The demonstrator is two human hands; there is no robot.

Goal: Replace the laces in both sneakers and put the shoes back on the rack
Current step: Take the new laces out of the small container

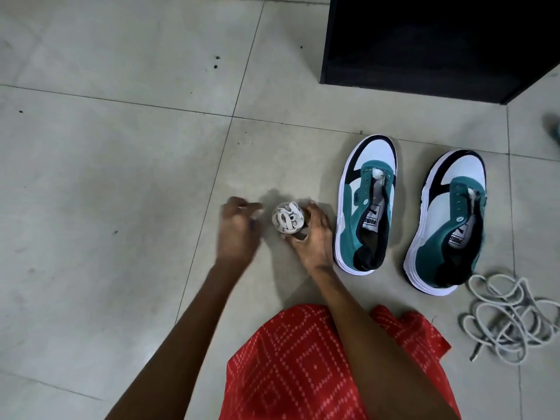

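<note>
Red garment (318, 374) nearest camera. R hand (315, 237) curls round new-lace bundle (288, 219), prob. to steady it for unwinding. L hand (239, 228) just beside bundle, blurred, fingers bent; pinching or not, cannot tell. Near sneaker (366, 207) and far sneaker (448, 225) stand unlaced, side by side, toes toward rack (424, 40). Old laces (509, 319) heaped by far sneaker, set aside.

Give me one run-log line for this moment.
right hand: grips lace container | left hand: beside it, blurred | sneakers: unlaced, on floor | loose laces: heaped beside them
</note>
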